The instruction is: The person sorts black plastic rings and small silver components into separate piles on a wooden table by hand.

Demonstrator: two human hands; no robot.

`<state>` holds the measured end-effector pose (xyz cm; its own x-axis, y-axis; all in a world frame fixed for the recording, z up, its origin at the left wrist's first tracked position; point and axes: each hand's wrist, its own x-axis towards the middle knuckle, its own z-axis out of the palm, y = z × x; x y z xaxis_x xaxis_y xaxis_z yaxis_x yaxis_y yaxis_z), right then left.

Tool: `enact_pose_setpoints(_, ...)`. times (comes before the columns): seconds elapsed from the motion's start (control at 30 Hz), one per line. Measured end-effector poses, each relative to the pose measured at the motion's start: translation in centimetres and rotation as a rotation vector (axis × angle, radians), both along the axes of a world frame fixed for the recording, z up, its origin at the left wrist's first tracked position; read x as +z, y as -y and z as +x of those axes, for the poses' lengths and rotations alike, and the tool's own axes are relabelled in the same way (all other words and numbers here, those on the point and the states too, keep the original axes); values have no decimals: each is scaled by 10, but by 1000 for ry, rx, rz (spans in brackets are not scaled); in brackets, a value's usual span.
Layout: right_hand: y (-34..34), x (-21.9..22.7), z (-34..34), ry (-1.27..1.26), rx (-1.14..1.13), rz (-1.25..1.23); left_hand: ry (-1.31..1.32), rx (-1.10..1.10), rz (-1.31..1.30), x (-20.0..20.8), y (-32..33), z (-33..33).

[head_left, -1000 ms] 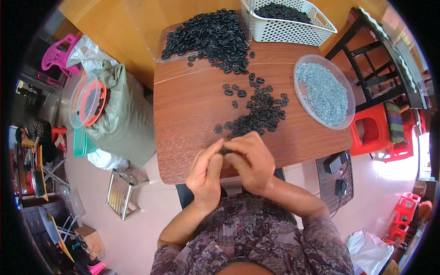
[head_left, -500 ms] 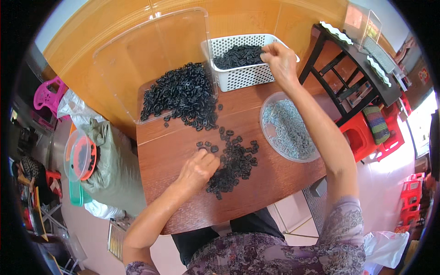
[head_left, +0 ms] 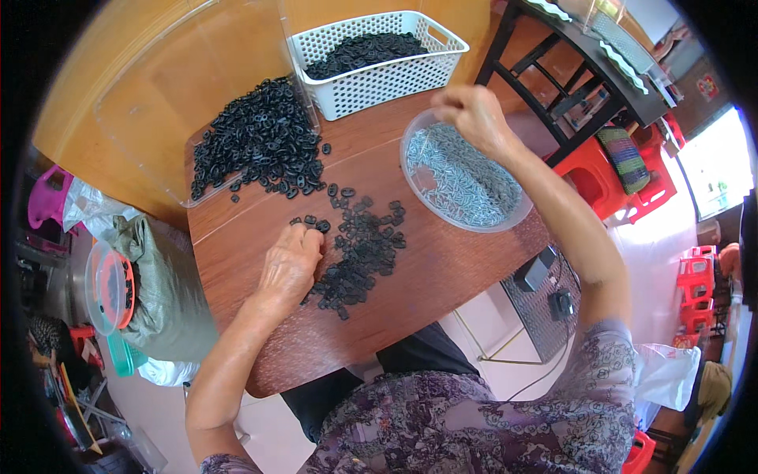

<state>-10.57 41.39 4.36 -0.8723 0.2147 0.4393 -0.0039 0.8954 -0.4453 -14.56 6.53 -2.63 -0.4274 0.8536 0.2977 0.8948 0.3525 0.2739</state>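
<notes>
Head view, looking down over a patterned purple sleeve at a brown wooden counter [head_left: 442,268]. Nearest, the left hand [head_left: 290,265] rests palm down at the edge of a loose scatter of small black plastic pieces [head_left: 359,253], its fingers curled together over a few of them; whether one is actually pinched cannot be told. The pieces look like tiny stiff rings or links, light and hard, likely to skid on the smooth wood, so each is best taken by its rim between fingertip and thumb.

To the right, a little farther off, the right hand [head_left: 474,118] hovers over the near rim of a clear round bowl [head_left: 410,170] filled with small silvery metal parts [head_left: 466,182]. Its grip is closed into a loose pinch, but what it holds, if anything, is too small to see. Those parts seem fine and slippery.

Farther back lies a big heap of the same black pieces [head_left: 257,142], and beyond it a white perforated basket [head_left: 387,75] holding more.
</notes>
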Motion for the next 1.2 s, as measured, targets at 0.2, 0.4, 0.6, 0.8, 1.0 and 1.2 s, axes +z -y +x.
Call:
enact_pose_setpoints(0.2, 16, -49, 49, 241, 76, -213, -67, 121, 93, -1, 14, 14)
enact_pose_setpoints(0.4, 28, -66, 37, 112, 218, 135, 431, 344, 305, 30, 31, 52)
enact_pose_setpoints(0.6, 29, -65, 35, 104, 232, 231, 647, 434, 423, 29, 60, 79)
enact_pose_setpoints(0.8, 21, -62, 41, 94, 194, 112, 1018, 521, 640, 25, 73, 100)
enact_pose_setpoints(1.0, 24, -64, 39, 70, 233, 149, 1114, 528, 723, 30, 67, 117)
enact_pose_setpoints(1.2, 32, -56, 32, 228, 200, 322, 1112, 502, 774, 29, 61, 123)
